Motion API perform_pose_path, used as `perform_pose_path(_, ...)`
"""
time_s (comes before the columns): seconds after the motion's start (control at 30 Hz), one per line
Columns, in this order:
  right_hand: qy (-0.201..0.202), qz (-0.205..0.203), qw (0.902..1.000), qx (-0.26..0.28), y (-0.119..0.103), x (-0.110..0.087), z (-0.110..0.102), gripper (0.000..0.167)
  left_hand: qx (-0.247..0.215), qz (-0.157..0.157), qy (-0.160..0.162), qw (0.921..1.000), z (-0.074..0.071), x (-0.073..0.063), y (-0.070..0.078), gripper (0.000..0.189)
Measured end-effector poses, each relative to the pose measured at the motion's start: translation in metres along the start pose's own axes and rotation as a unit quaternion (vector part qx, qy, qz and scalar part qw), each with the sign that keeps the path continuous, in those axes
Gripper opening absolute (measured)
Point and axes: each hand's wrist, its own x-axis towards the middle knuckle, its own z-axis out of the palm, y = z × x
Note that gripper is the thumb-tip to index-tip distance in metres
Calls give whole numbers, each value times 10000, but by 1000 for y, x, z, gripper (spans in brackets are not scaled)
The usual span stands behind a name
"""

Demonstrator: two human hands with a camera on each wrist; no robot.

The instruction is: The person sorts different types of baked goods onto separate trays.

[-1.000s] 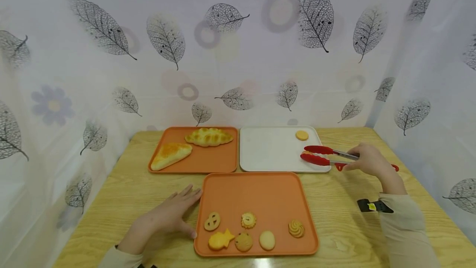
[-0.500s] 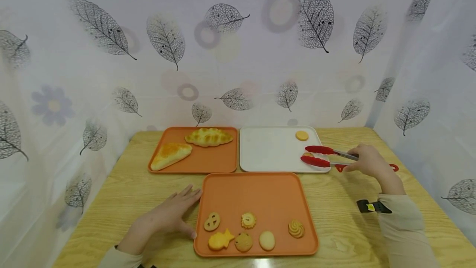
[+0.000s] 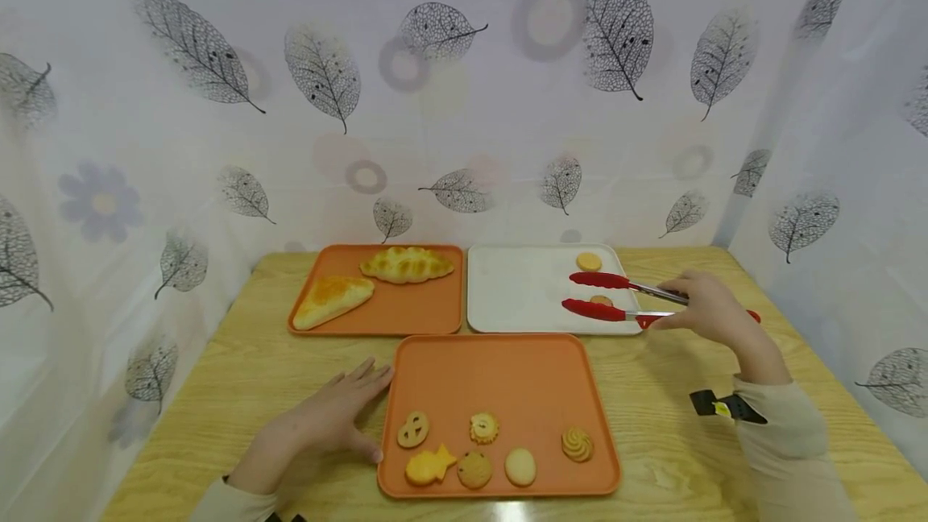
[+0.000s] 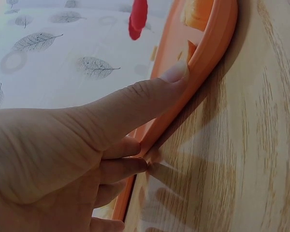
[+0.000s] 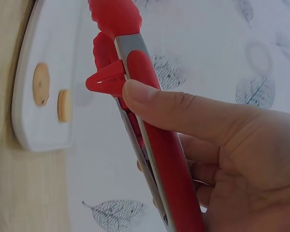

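My right hand (image 3: 706, 306) grips red-and-metal tongs (image 5: 157, 145), thumb on one red arm and fingers curled round the other side. The tongs' red tips stand apart over the white tray (image 3: 518, 288), nothing between them at the ends. Partly behind the lower arm lies a round brown cookie (image 5: 41, 84) on that tray; a round sandwich biscuit (image 3: 589, 262) sits at its far right corner. My left hand (image 3: 326, 417) lies with spread, straight fingers at the left edge of the near orange tray (image 3: 500, 377), its thumb and fingertips touching the rim.
Several cookies line the near tray's front part, among them a pretzel-shaped cookie (image 3: 413, 430) and a swirl cookie (image 3: 577, 445). The back left orange tray (image 3: 413, 314) bears a triangular bread (image 3: 333, 302) and a braided bread (image 3: 408, 265). A leaf-patterned curtain (image 3: 464, 103) surrounds the wooden table (image 3: 667, 457).
The tongs have shifted left and slightly up over the white tray, their tips spreading a little; the brown cookie stays on the tray. My left hand has stayed put.
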Motion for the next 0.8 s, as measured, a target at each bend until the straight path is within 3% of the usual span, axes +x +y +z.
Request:
perform_pose_path(0.33, 155, -700, 9969, 327, -42, -4, 1, 61, 6, -37, -37, 10000, 0, 1, -2, 116)
perform_pose_path(0.8, -168, -2047, 9779, 382, -85, -3, 24, 54, -6, -63, -24, 10000, 0, 0, -1, 117)
